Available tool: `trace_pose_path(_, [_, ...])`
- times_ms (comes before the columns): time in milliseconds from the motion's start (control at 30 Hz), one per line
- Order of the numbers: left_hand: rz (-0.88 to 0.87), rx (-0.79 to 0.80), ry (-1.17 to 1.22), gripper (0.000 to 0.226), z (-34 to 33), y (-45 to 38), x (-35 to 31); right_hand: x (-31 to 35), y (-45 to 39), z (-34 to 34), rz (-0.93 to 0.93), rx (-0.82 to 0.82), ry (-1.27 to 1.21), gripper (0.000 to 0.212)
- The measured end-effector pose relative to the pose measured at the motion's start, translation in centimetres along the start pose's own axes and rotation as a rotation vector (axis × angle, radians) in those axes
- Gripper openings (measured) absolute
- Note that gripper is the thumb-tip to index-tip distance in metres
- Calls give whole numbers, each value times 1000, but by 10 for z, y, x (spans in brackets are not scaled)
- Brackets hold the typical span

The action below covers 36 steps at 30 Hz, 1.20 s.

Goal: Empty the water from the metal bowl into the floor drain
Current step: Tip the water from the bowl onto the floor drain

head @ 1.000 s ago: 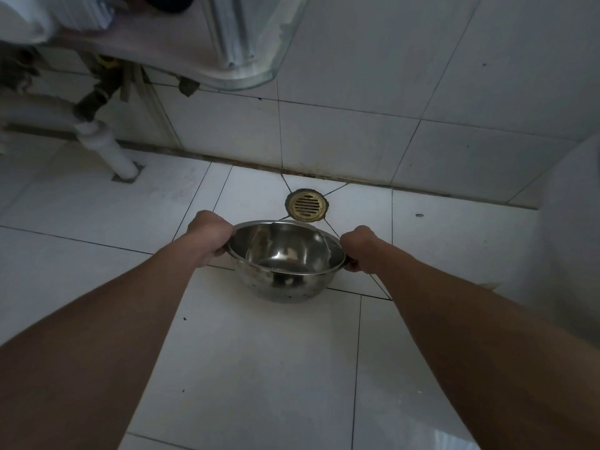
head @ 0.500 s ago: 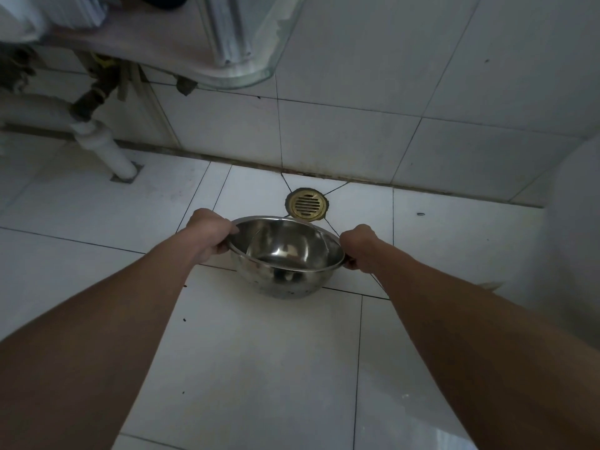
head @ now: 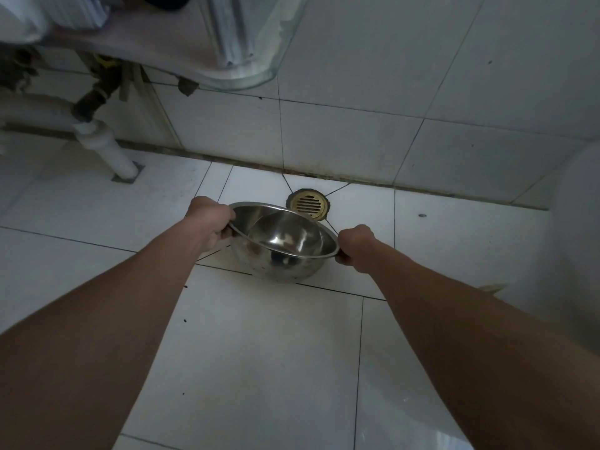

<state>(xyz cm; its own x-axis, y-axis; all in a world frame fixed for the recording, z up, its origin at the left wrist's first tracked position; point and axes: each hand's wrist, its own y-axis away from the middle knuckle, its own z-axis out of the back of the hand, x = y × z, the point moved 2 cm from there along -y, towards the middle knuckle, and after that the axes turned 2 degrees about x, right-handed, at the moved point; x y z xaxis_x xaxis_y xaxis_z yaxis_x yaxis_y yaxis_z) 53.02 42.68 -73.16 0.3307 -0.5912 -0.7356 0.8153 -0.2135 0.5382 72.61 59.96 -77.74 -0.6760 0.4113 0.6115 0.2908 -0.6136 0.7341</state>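
Head camera looks down at a white tiled floor (head: pixel 259 352). Two bare arms reach forward, holding a metal bowl (head: pixel 282 245) above the tiles. Left hand (head: pixel 209 224) grips the left rim, fingers curled tight around it. Right hand (head: pixel 355 246) grips the right rim, lower, so the bowl tilts down to the right. A round brass floor drain (head: pixel 308 204) sits just beyond the bowl, beside the wall. Water cannot be made out.

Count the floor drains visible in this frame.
1. A round brass floor drain is set in the tiled floor near the wall, just beyond the far rim of the metal bowl. Others may lie outside the view or behind the arms.
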Motion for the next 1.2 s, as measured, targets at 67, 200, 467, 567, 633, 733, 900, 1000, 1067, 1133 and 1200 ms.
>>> trace_pose_path(67, [-5, -15, 23, 13, 0, -1, -2, 2, 2, 1, 10, -1, -10, 26])
trace_pose_path(200, [-48, -52, 35, 9, 1, -3, -9, 4, 3, 0, 18, 17, -8, 23])
trace_pose_path(467, [-99, -145, 34, 10, 8, -8, -15, 5, 3, 4, -2, 32, -8, 10])
trace_pose_path(567, [-138, -177, 1, 26, 7, -9, -15, 6, 7, 6, 3, 45, -5, 19])
trace_pose_path(633, [-170, -178, -15, 28, 5, -8, -17, 6, 9, 7, 13, 47, -2, 29])
trace_pose_path(733, [-209, -163, -9, 26, 5, -4, -22, 7, 11, 6, 18, 52, -4, 36])
trace_pose_path(900, [-286, -154, 20, 26, 0, 4, -31, 9, 12, 6, 24, 53, 8, 37])
trace_pose_path(1000, [-310, -147, 4, 26, 0, 7, -33, 10, 12, 6, 31, 53, 14, 37])
trace_pose_path(1067, [-320, -139, -7, 23, 0, 7, -33, 11, 12, 6, 37, 56, 17, 38])
trace_pose_path(1133, [-331, -130, -31, 29, 0, 6, -33, 11, 12, 6, 39, 57, 17, 39])
trace_pose_path(1200, [-344, -119, -45, 23, 1, 7, -34, 11, 12, 6, 38, 56, 23, 39])
